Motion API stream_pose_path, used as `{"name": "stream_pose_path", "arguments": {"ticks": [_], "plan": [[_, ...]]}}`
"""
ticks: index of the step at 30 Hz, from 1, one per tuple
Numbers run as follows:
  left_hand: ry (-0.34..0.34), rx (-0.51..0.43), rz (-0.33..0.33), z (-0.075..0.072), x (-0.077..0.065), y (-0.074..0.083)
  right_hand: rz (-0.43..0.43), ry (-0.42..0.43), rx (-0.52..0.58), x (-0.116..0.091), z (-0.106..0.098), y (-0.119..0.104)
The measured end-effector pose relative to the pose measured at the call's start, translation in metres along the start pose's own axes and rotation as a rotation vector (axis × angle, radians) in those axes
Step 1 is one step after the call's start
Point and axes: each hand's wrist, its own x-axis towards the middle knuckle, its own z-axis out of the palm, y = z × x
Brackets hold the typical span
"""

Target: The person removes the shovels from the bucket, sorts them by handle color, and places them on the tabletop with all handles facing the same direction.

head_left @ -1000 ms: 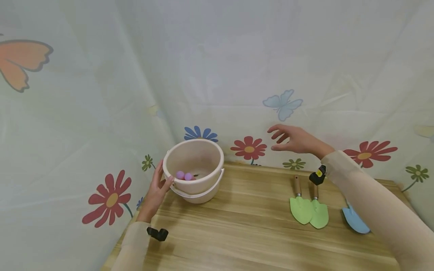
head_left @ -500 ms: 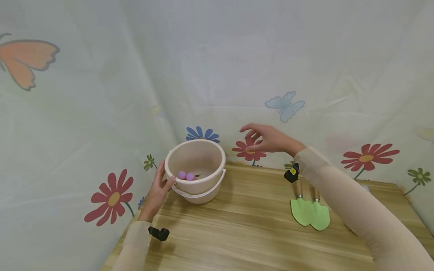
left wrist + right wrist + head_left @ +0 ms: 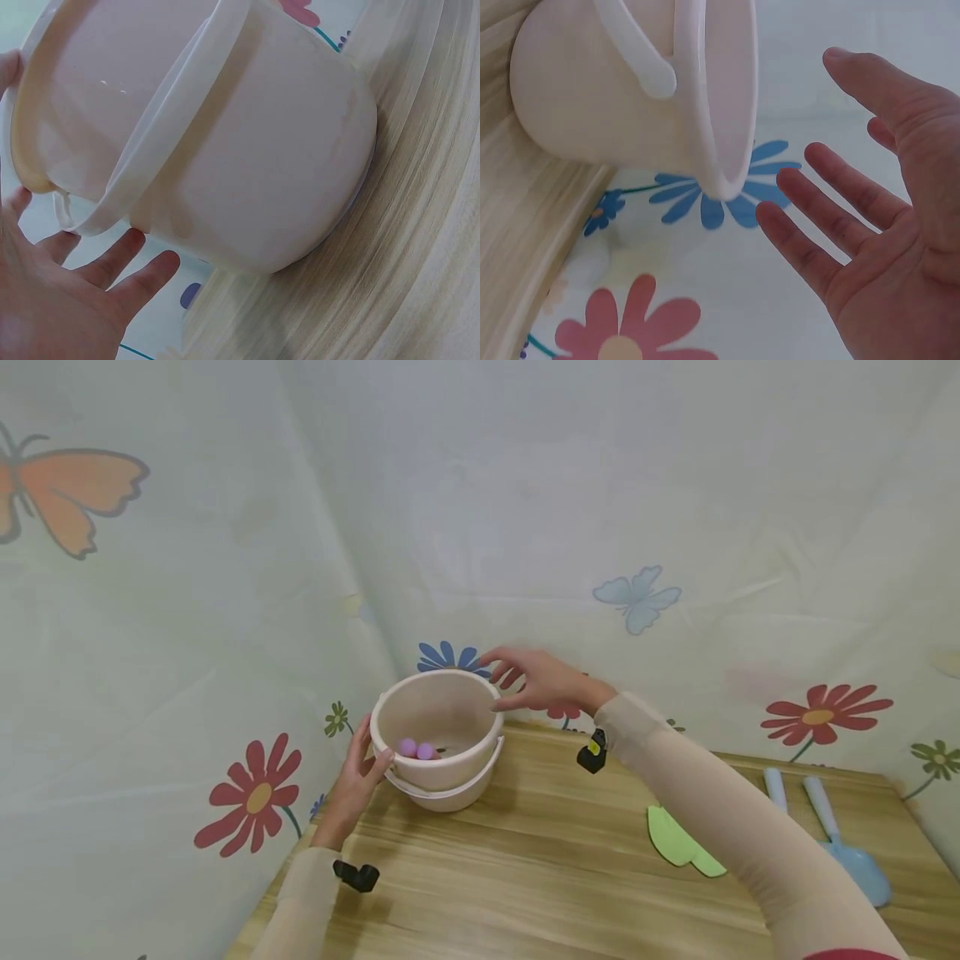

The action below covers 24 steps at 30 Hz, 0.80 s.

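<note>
A pale pink bucket (image 3: 442, 772) stands upright on the wooden table at the left in the head view, its handle (image 3: 491, 772) hanging down. Inside lie two small purple balls (image 3: 407, 747) and a partly hidden pinkish bit. My left hand (image 3: 356, 785) rests against the bucket's left side, thumb near the rim; in the left wrist view its fingers (image 3: 146, 281) are spread along the wall. My right hand (image 3: 543, 681) hovers at the bucket's right rim, holding nothing. Its fingers (image 3: 810, 255) are extended and apart from the bucket in the right wrist view.
Green trowels (image 3: 675, 839) lie on the wooden table (image 3: 525, 877) at the right, partly hidden by my right forearm. Farther right are a blue shovel (image 3: 862, 872) and another pale blue handle (image 3: 776, 789). A flower-printed curtain (image 3: 480, 527) stands behind and at the left.
My right hand has moved left from above the trowels to the bucket's rim, uncovering the blue shovel and its handle. The left hand stays at the bucket.
</note>
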Motion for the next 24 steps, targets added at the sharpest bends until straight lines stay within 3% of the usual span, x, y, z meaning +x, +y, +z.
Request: {"name": "stream_pose_path", "arguments": {"ticks": [8, 24], "plan": [[0.005, 0.000, 0.009, 0.003, 0.001, 0.002, -0.051, -0.054, -0.022, 0.019, 0.028, -0.010], [-0.005, -0.033, 0.021, 0.005, 0.001, 0.003, -0.177, -0.126, 0.129, 0.046, 0.080, -0.019]]}}
